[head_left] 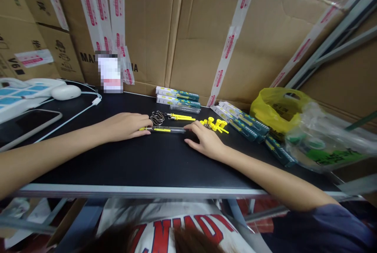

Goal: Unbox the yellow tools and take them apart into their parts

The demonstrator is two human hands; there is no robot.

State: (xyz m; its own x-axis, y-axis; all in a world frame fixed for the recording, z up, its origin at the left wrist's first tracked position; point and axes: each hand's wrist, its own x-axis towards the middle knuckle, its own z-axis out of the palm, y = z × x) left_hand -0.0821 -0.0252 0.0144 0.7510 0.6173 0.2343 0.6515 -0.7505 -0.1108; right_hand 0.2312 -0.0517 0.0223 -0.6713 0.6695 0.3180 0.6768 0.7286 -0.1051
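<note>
A slim clear plastic tube [176, 130] with a yellow stick-like piece in it lies across the black tabletop. My left hand [131, 125] pinches a yellow and metal part at the tube's left end. At the other end, the fingertips of my right hand [204, 139] touch the tube, thumb held apart from them. Just behind the tube are a heap of bent metal hooks [157, 118] and yellow rods with metal hook ends [182, 118]. Small yellow plastic parts [216, 124] lie beyond my right fingers. Whether the yellow piece is fully inside the tube, I cannot tell.
Small printed boxes [176, 99] are stacked at the back, with empty-looking clear tubes [185, 109] before them. More boxes [240, 121], a yellow bag [265, 107] and a clear bag [332, 143] stand right. A phone [32, 123], power strip [26, 92] and cables sit left.
</note>
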